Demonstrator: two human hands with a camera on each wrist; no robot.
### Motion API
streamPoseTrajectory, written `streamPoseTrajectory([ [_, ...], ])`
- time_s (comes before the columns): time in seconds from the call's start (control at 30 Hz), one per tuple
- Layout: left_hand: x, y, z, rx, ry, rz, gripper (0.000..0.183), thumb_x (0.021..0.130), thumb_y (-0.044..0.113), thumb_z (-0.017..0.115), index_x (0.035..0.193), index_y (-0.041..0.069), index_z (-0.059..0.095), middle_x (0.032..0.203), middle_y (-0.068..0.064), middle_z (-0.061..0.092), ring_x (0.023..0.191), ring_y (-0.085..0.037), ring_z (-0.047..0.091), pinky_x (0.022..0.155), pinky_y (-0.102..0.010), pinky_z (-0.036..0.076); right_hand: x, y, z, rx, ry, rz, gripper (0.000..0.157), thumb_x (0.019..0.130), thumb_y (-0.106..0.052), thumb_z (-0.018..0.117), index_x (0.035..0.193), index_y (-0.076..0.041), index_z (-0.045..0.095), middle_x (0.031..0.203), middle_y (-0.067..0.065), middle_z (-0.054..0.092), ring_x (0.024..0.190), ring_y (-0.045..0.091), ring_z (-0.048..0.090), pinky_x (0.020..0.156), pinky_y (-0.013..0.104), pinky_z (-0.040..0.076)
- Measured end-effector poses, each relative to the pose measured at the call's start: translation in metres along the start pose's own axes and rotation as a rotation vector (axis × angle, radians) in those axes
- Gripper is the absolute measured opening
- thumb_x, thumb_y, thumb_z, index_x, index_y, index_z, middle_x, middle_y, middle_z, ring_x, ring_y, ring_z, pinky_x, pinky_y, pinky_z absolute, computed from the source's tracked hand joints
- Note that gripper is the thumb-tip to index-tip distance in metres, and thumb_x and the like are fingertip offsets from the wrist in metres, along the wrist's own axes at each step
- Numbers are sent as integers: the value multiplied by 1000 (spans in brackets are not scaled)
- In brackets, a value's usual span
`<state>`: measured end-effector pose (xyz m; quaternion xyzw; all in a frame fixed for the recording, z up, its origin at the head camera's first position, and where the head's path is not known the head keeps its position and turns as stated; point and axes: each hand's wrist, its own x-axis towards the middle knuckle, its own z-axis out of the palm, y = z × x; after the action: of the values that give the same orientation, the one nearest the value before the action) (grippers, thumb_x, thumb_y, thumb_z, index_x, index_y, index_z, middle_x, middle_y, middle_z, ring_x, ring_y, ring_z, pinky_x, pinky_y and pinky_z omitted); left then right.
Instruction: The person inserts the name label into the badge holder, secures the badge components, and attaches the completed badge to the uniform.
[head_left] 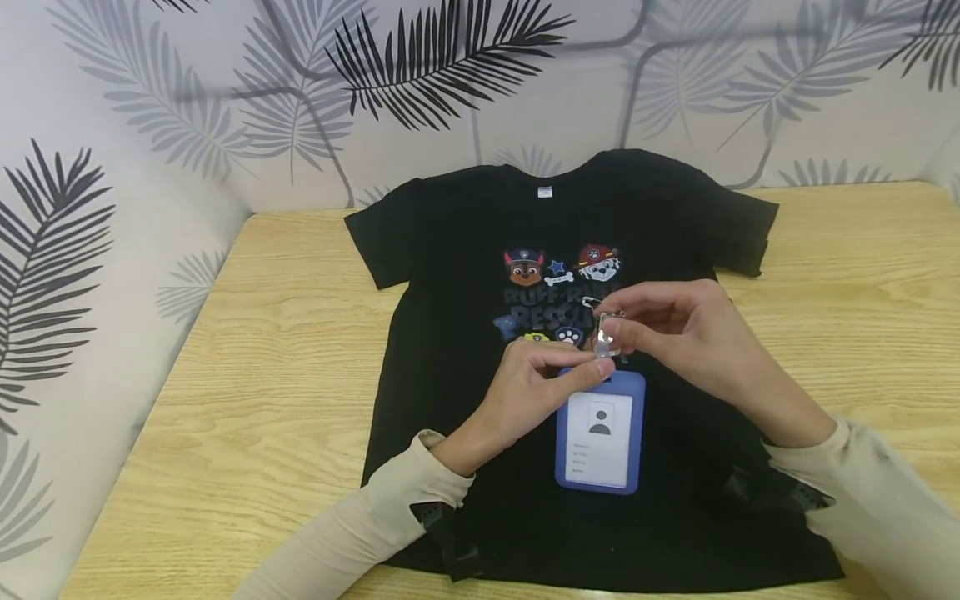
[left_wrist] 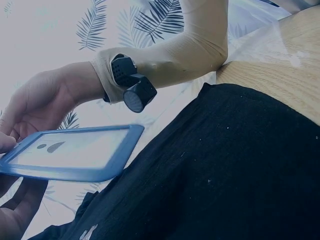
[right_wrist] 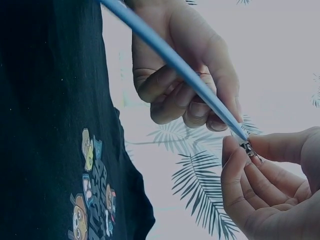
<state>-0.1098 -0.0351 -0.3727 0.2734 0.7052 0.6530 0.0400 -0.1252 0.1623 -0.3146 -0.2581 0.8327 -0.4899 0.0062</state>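
Note:
A blue-framed badge holder (head_left: 637,433) with a white card hangs above the black T-shirt (head_left: 442,333). My left hand (head_left: 517,396) pinches it at its top edge, thumb in front. The fingers of my right hand (head_left: 697,333) pinch the shiny metal badge clip (head_left: 604,333) just above. From that clip an open safety pin (head_left: 589,302) sticks out to the left. Seen edge-on in the right wrist view, the badge holder (right_wrist: 175,62) slants between the left hand (right_wrist: 185,55) and the right hand (right_wrist: 280,185). The left wrist view shows its card (left_wrist: 85,150) tilted nearly flat.
The T-shirt lies spread front up on a wooden table (head_left: 247,400), with printed cartoon dogs (head_left: 523,267) on its chest. Behind the table is a wall covering with a leaf pattern (head_left: 450,67). A small black camera (left_wrist: 137,92) is strapped to the right wrist.

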Motion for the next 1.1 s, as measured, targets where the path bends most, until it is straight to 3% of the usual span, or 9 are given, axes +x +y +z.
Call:
streamPoseTrajectory([
  [0.3,0,1,0,5,-11,-10,19,90,4,65,104,-8,71,99,-18,71,76,-2,64,65,-27,55,0,-1,0,-4,2,2,22,86,0,70,108,-1,69,93,11,70,76,12,67,73,19,54],
  [0.6,-1,0,-1,10,-24,39,19,90,2,64,106,-8,70,105,-18,70,83,-2,65,68,-31,56,-1,1,2,-11,1,-3,20,87,-1,69,107,-3,70,94,9,70,76,12,66,73,18,53],
  [1.1,-4,-3,-2,17,-10,46,19,91,5,64,103,-8,71,102,-17,71,84,-3,65,71,-31,56,-1,0,6,-23,11,-26,20,86,-1,70,106,-3,71,95,8,70,79,10,66,73,19,53],
])
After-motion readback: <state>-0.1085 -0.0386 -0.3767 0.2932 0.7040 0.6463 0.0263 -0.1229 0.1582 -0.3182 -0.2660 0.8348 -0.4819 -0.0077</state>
